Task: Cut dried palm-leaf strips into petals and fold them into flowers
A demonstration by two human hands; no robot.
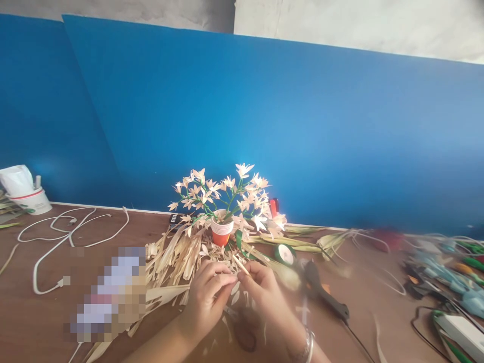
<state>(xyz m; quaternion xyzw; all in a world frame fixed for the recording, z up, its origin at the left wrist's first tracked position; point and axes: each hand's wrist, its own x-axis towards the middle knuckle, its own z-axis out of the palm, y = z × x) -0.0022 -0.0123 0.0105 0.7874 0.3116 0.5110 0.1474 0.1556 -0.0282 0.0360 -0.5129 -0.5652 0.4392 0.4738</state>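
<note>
Silver bracelets (311, 348) are circling the wrist of my right hand (261, 286), with which I'm pinching a pale stick (241, 264) in front of the orange cup (221, 238). My left hand (209, 290) is holding its fingertips together there; whether they're gripping anything, I cannot tell. Pale flowers (245, 201) are rising above the cup; a blue panel (242, 111) is standing behind it.
</note>
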